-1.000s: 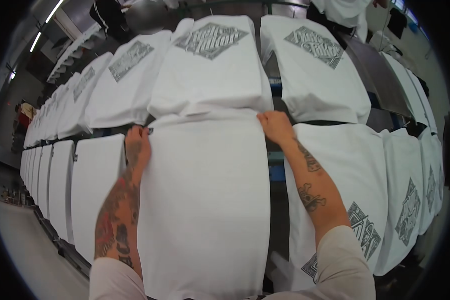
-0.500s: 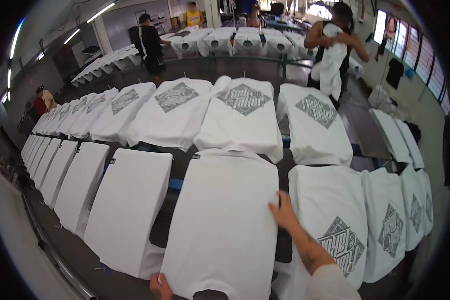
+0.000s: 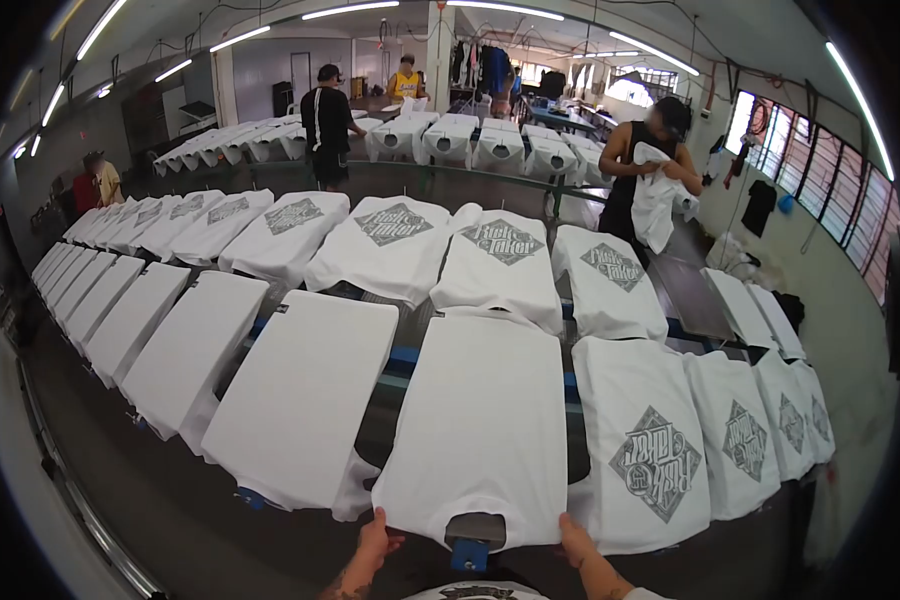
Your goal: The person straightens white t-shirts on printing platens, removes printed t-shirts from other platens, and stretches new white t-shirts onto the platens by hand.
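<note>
A plain white T-shirt [image 3: 485, 410] lies stretched flat over a board in front of me, its neck opening facing me. A blue clamp [image 3: 469, 555] shows just below that opening. At the shirt's near left corner is my left hand [image 3: 375, 542], closed at the fabric edge with the thumb up and fingers reaching under. My right hand [image 3: 576, 543] grips the near right edge, its fingers mostly hidden behind the cloth. Just to the right lies a white shirt [image 3: 610, 390] with a grey diamond print, and to the left another blank shirt [image 3: 305, 390].
Rows of boards with white shirts run left and right, including a printed shirt [image 3: 385, 245] in the row behind. Across the aisle, one person [image 3: 650, 180] holds a bundled white shirt [image 3: 655, 210]. Another person [image 3: 325, 125] stands by the far table. A metal rail [image 3: 80, 485] runs at lower left.
My right hand has moved from the shirt's right side down to its near right edge. My left hand stays at the near left corner. The view has tilted up.
</note>
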The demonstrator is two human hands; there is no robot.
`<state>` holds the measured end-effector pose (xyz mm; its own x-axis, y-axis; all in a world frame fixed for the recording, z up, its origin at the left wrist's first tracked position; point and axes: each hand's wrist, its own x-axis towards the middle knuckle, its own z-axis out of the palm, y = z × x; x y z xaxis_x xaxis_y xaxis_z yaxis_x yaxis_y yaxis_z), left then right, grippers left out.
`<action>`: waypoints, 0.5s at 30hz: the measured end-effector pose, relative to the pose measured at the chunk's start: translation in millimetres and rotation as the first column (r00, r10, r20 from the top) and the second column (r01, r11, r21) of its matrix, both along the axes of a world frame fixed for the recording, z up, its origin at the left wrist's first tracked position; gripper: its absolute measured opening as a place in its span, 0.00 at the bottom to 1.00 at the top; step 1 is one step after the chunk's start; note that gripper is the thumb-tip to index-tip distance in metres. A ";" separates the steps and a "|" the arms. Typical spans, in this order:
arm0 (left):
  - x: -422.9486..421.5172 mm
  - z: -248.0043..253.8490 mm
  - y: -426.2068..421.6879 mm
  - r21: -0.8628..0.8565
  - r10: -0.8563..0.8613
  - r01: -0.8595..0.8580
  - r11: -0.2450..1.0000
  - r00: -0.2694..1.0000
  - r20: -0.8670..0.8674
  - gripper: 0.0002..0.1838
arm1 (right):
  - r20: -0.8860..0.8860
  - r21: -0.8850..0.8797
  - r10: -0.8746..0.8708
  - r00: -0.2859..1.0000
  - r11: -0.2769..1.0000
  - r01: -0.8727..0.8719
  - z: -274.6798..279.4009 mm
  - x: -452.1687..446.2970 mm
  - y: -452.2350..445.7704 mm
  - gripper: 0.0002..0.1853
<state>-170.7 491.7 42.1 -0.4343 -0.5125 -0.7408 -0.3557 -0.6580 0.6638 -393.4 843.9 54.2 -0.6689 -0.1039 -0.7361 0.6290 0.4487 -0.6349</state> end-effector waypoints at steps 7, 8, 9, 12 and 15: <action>9.6 -11.9 -9.0 0.165 0.079 -0.044 0.985 0.974 -0.211 0.24 | 0.025 -0.302 -0.221 0.975 0.928 0.218 -19.1 43.6 15.4 0.21; 10.1 -11.5 -11.8 0.217 0.133 -0.081 0.973 0.962 -0.238 0.23 | 0.029 -0.301 -0.232 0.972 0.926 0.229 -19.8 45.9 13.7 0.21; 9.0 -13.5 -14.9 0.214 0.133 -0.085 0.973 0.966 -0.221 0.23 | 0.008 -0.323 -0.264 0.965 0.912 0.252 -18.6 47.7 10.0 0.19; 7.0 -27.4 -23.8 0.160 0.036 -0.001 0.987 0.977 -0.212 0.23 | -0.033 -0.399 -0.368 0.929 0.857 0.325 -15.8 47.9 -0.4 0.15; 10.0 -18.6 -26.4 -0.001 -0.090 0.091 0.996 0.974 -0.208 0.19 | -0.051 -0.413 -0.424 0.904 0.834 0.367 -21.5 46.5 -0.2 0.16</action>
